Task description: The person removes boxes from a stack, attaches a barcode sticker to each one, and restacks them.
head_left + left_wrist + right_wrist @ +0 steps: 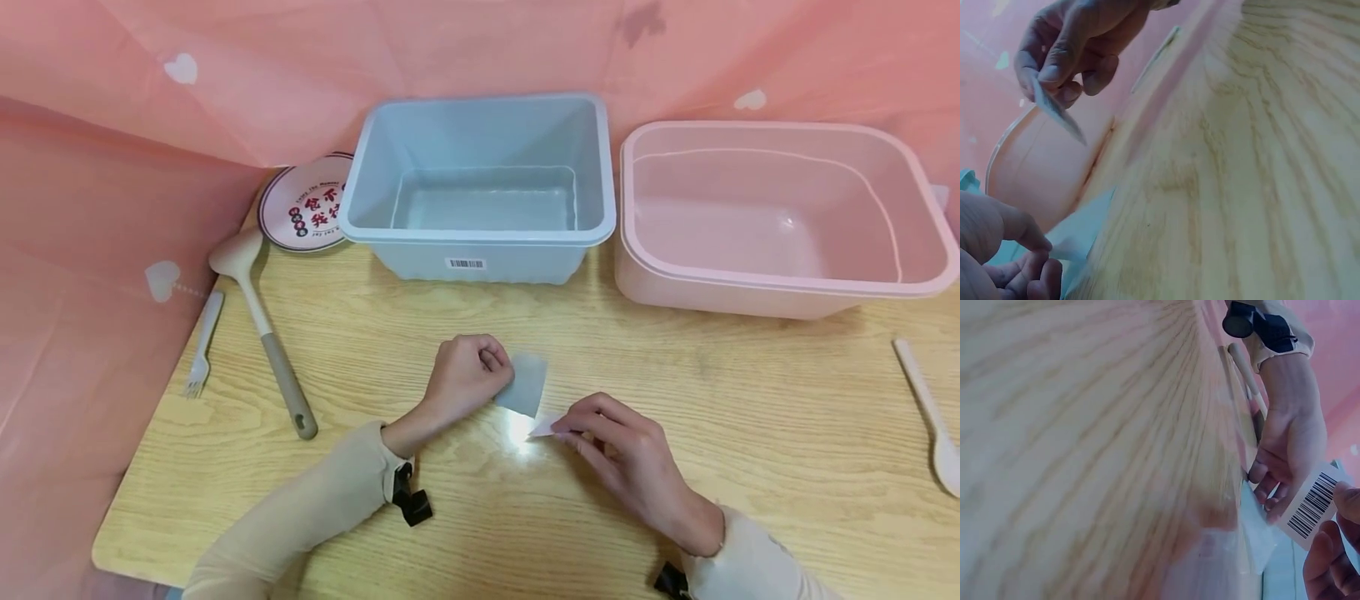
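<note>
My left hand has its fingers curled, pinching one edge of a small pale blue-grey translucent sheet just above the wooden worktop. My right hand pinches a little white barcode sticker right by the sheet's lower corner. Bare wood all around; the grey-blue plastic tub and pink plastic tub sit well back.

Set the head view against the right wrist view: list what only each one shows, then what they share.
Only the head view: the blue tub, the pink tub, the round plate, the fork and the spoon at the right.
Only the right wrist view: the barcode printed on the sticker.
Both: the left hand pinching the pale sheet, the right hand, the wooden table.
</note>
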`<state>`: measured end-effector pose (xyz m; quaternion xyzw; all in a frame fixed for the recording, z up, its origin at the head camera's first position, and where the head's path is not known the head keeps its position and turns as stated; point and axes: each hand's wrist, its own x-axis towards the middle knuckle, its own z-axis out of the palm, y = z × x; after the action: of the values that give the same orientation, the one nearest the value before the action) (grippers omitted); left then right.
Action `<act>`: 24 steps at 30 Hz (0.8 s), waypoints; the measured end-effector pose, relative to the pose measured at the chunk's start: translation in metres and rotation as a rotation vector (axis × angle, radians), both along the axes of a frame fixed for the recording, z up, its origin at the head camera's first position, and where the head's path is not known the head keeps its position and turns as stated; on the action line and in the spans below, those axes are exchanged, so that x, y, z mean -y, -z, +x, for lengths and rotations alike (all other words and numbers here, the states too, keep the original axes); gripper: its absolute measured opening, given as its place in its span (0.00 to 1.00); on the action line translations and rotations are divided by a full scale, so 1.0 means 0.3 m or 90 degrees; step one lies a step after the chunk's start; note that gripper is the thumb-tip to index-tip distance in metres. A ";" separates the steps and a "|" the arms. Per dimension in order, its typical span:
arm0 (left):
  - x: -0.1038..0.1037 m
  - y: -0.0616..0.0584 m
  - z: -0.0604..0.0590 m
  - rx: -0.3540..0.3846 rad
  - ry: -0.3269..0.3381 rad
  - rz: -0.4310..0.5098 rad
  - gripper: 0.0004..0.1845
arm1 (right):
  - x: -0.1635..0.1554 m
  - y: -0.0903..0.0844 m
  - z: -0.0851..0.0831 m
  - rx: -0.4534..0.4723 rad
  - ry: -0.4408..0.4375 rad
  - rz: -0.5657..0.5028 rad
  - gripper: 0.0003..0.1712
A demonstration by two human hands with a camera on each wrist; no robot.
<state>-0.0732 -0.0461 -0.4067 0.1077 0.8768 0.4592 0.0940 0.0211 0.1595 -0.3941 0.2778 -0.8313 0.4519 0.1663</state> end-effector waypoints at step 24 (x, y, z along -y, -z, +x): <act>-0.012 -0.126 0.094 -0.402 0.308 -0.002 0.03 | 0.016 -0.038 -0.053 -0.045 0.076 0.002 0.18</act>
<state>-0.0450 -0.0425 -0.3691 0.4469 0.8126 0.3667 -0.0743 0.0051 0.1547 -0.3828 0.2439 -0.8406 0.4300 0.2213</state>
